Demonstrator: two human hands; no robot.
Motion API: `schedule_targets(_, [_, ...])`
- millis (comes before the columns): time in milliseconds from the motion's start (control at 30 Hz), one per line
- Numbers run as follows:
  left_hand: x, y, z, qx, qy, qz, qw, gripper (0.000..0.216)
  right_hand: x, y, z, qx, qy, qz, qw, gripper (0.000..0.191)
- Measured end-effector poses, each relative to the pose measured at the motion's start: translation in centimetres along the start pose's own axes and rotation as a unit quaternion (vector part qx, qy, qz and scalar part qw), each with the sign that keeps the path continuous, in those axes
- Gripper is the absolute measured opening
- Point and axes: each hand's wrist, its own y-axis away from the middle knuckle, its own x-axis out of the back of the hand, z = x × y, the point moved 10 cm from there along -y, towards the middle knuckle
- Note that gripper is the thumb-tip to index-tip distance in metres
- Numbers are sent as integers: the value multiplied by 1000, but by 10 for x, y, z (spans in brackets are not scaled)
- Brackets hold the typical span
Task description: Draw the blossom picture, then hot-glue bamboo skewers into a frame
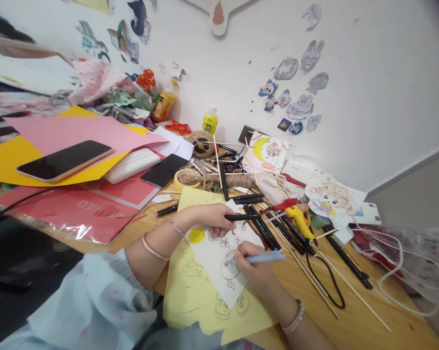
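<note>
My right hand (251,266) is closed on a light blue pen (259,258), its tip touching a white sheet (219,257) with line drawings of flowers and a yellow dot. That sheet lies on a pale yellow paper (190,296) with more sketches. My left hand (214,218) rests on the top of the white sheet and grips a black marker (241,217) that points right. Both wrists wear bracelets.
Several black markers (266,228), thin wooden sticks, a yellow glue gun (300,219) with a black cable and twine rolls (201,143) crowd the wooden table. To the left lie a phone (64,159) on pink and yellow paper, a black card and a red packet. Two drink bottles stand by the wall.
</note>
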Motion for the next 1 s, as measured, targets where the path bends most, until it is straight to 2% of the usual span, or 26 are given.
schedule_targets(300, [0,0,0,5,-3,2,1000,12,-2,0,5,2,-39,3,999,29])
schedule_targets(400, [0,0,-1,8,-4,3,1000,12,2,1,3,-4,-57,22,998,30])
schedule_targets(500, [1,2,0,11,-9,4,1000,11,24,3,4,-20,-113,103,988,32])
schedule_targets(633, [3,6,4,18,-17,6,1000,11,67,10,9,-23,-219,255,942,32])
schedule_targets(700, [5,7,5,19,-19,8,1000,11,79,11,9,-11,-239,284,929,29])
schedule_targets(833, [2,8,5,19,-14,3,1000,11,73,6,-2,31,-234,224,945,20])
schedule_targets(933, [-2,7,5,14,-8,-9,1000,9,54,3,-9,46,-217,155,963,13])
schedule_targets(1000, [-2,6,5,12,-6,-10,1000,9,38,1,-9,33,-173,111,978,18])
